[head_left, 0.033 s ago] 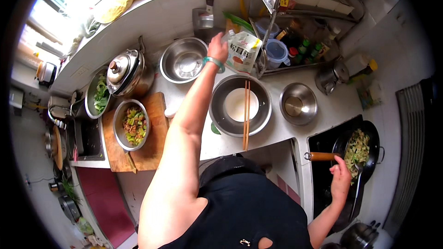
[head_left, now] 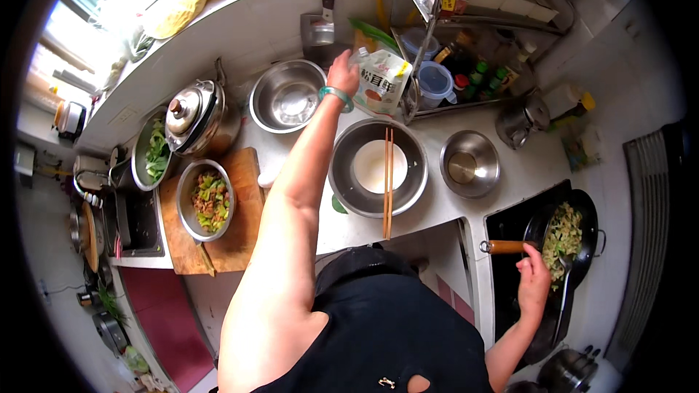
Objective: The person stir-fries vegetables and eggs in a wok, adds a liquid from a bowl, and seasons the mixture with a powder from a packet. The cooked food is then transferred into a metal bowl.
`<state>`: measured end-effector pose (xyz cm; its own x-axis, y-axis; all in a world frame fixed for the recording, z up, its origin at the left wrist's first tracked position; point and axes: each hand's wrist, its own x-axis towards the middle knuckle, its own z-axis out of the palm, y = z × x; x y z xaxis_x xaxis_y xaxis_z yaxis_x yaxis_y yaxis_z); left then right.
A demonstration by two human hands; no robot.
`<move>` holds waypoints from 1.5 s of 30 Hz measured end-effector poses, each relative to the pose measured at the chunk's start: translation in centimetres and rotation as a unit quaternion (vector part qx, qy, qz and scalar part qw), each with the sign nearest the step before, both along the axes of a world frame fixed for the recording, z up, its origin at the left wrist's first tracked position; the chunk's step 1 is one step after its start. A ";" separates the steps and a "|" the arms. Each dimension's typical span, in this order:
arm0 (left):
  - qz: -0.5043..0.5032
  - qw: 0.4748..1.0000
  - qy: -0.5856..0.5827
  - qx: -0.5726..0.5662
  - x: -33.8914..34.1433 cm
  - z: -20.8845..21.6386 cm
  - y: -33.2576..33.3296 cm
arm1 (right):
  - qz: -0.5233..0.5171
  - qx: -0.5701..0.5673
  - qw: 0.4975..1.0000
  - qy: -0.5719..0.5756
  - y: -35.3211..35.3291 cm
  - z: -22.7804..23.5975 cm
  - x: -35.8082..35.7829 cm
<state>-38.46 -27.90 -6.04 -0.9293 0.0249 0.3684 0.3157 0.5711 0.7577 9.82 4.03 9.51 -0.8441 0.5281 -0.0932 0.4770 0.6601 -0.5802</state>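
Observation:
My left hand reaches across the counter to the left edge of a white spouted pouch. Its fingers are partly hidden, so whether they grip the pouch cannot be told. A green bangle circles that wrist, next to a steel basin. Over the stove, my right hand is loosely curled with fingers apart and nothing seen in it. Its index fingertip is close to the wooden handle of a wok. Chopped pale-green food lies in the wok, with a metal spatula resting there.
Chopsticks lie across a bowl with a white bowl inside. A small steel bowl stands to its right. On the cutting board are a bowl of chopped food and a knife. A lidded pot stands behind.
The view has shifted very slightly. My right hand has moved a little left and up toward the wok handle; the left hand stays beside the pouch.

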 end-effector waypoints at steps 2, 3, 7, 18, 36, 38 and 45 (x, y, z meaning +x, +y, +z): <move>-0.034 0.994 -0.083 0.062 -1.7 -1.7 0.8 | 0.036 0.027 0.999 -0.008 -2.4 0.9 -1.7; -0.050 0.987 -0.124 0.091 -2.2 -2.0 1.2 | 0.060 0.055 0.997 -0.012 -3.3 1.2 -2.5; -0.064 0.982 -0.173 0.042 -3.4 -2.4 0.1 | 0.106 0.064 0.992 -0.008 -5.5 1.6 -4.8; -0.213 0.883 -0.159 0.388 6.1 9.8 -2.3 | 0.162 -0.021 0.986 0.038 -7.1 2.1 -9.7; -0.418 0.784 -0.162 0.429 30.8 21.0 3.4 | 0.189 -0.584 0.785 0.086 -4.3 -3.8 -9.5; -0.427 0.834 -0.055 0.345 30.9 20.8 3.4 | 0.189 -0.609 0.766 0.081 -3.7 -3.9 -8.3; -0.423 0.886 0.005 0.188 32.0 21.9 3.1 | 0.205 -0.636 0.739 0.084 -2.4 -3.6 -5.1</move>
<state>-6.47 -24.75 15.82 -0.6334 0.5853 0.5062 0.5174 -0.1661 0.8395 4.75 1.58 5.94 -0.9649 -0.2000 -0.1704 0.2393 -0.4009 -0.8843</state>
